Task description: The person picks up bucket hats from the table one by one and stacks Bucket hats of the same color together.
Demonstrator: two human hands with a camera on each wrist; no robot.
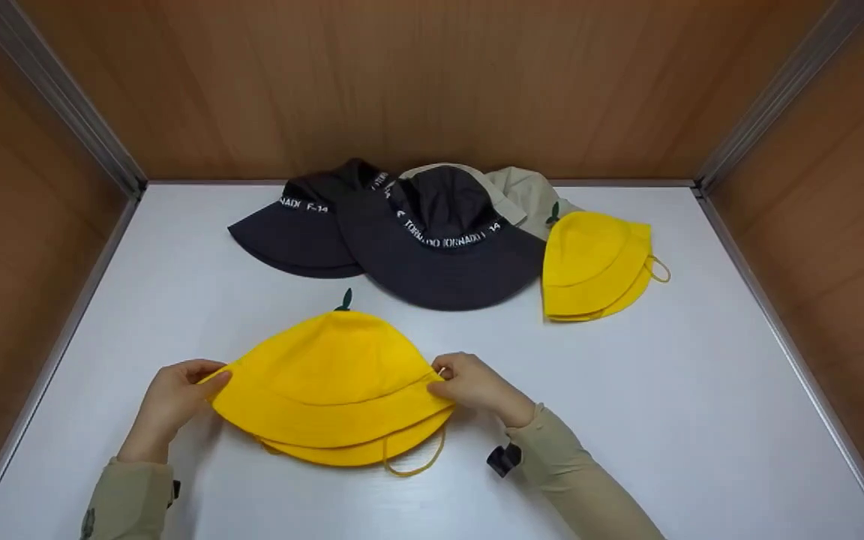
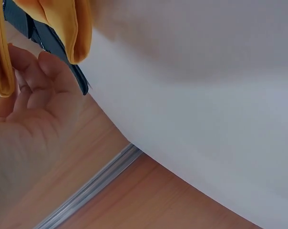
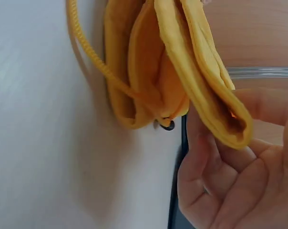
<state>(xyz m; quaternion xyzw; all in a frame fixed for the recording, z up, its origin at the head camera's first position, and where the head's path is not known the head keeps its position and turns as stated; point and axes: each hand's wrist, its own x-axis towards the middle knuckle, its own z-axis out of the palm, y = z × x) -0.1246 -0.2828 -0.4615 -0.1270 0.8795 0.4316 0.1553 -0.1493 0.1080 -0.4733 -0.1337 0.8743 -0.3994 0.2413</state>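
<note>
A yellow bucket hat (image 1: 334,367) with a green leaf tip on its crown is stretched flat between both hands, its brim toward the person. At its left edge, my left hand (image 1: 181,394) pinches the brim between thumb and fingers. My right hand (image 1: 477,386) pinches the opposite edge. A thin yellow cord (image 1: 415,472) loops down from the underside at the right. In the right wrist view the folded brim (image 3: 206,81) sits between thumb and fingers, with the cord (image 3: 94,57) and a small dark fastener beside it. The left wrist view shows brim folds (image 2: 79,33) near the left hand (image 2: 34,95).
Behind lie two dark bucket hats (image 1: 447,277) (image 1: 289,236) with white lettering, overlapping each other. Beige hats (image 1: 526,191) are partly hidden behind them. A second, folded yellow hat (image 1: 593,259) lies at the right. Wooden walls (image 1: 432,90) enclose the white table (image 1: 702,420) on three sides.
</note>
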